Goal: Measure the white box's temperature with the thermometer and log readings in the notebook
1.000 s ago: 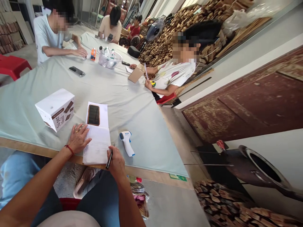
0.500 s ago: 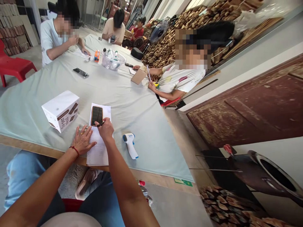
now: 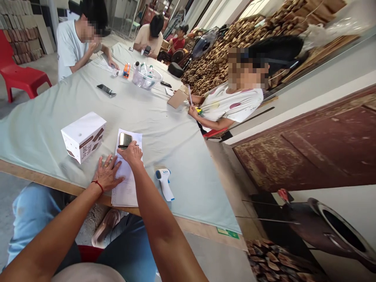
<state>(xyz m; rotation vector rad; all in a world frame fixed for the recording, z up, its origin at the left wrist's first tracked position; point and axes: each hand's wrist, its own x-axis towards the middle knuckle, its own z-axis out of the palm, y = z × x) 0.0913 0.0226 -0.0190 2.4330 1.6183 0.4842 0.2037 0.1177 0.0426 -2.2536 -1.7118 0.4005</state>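
Note:
My left hand [image 3: 108, 174] lies flat with fingers spread on the left edge of the white paper sheets [image 3: 125, 192], beside the white printed box [image 3: 84, 137]. In my right hand [image 3: 132, 152] is a dark pen [image 3: 124, 146], lying crosswise over a phone-like device [image 3: 125, 138]. The device rests on the upper part of the paper, its glossy face catching the light. My right fingers and thumb are at its lower end and hide part of it; whether they also grip it I cannot tell. A white and blue infrared thermometer [image 3: 165, 184] lies to the right of the paper.
Across the cloth-covered table [image 3: 188, 176] are a phone [image 3: 106, 90], a clear plastic basket [image 3: 147, 80] with bottles, and an orange box [image 3: 126, 70]. A person [image 3: 235, 102] at the right holds cardboard [image 3: 177, 98] and a tape measure [image 3: 198, 111]. Other people sit farther back.
The view has shifted slightly, moving the table things rightward. My right hand has moved up over the device's lower end, and the pen has turned crosswise. The device's face now reflects light.

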